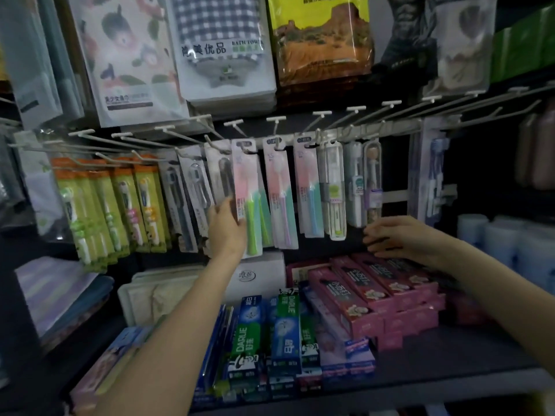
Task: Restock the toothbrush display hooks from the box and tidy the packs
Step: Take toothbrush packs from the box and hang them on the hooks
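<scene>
head view, down toward near shelf (450, 349)

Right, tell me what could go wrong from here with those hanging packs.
1. The left hand grips the lower edge of the pink-and-green toothbrush blister pack; a downward tug could tear its hang hole off the white wire hook.
2. The right hand hovers open above the slanted pink toothpaste cartons; a bump might slide them.

Dark shelf (450, 352): pink toothpaste boxes (375, 295) stacked at right rear; green-and-blue DARLIE toothpaste boxes (270, 334) at front centre; pale folded towels (156, 295) rear left; white pack (255, 274) behind the boxes.
</scene>
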{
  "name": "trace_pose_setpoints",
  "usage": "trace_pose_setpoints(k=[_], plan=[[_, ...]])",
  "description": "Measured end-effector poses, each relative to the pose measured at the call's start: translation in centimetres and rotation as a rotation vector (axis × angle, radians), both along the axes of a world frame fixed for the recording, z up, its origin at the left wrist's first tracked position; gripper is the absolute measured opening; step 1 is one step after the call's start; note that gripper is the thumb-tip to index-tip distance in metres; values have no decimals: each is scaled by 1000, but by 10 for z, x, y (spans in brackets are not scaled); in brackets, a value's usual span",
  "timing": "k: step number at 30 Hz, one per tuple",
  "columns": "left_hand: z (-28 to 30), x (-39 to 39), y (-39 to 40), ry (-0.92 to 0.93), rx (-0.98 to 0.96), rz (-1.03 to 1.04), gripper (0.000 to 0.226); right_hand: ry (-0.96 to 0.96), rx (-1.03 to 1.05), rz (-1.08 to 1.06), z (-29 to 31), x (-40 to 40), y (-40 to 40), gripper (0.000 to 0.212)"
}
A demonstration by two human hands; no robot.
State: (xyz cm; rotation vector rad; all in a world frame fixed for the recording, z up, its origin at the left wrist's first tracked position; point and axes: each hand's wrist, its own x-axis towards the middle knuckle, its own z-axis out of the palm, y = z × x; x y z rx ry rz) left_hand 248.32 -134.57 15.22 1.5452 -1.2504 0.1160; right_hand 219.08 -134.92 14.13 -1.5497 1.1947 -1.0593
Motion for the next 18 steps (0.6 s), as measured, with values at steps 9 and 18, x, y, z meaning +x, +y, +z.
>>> trace_pose_setpoints(k=[9, 18], plan=[[-112, -133, 61, -339, -258, -396, 36, 225, 113, -103, -99, -132, 61, 11], [-273, -301, 107, -372, 136, -797, 32, 705, 372, -103, -271, -333, 127, 41]])
